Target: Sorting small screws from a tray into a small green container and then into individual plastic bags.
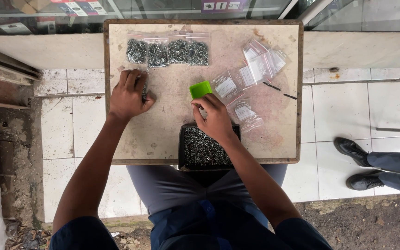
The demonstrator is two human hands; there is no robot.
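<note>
Left hand presses curled fingers on a filled screw bag near the counter left edge, below four filled bags, while right hand pinches a green scoop above the screw tray overhanging the near edge, bare counter between.

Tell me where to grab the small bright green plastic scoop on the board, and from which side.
Grip the small bright green plastic scoop at its near end, coming from the body side. That end faces the right hand, whose fingers already reach it, and its open mouth seems to tilt away. The far side is crowded by small clear plastic bags, so an approach from there looks awkward.
</note>
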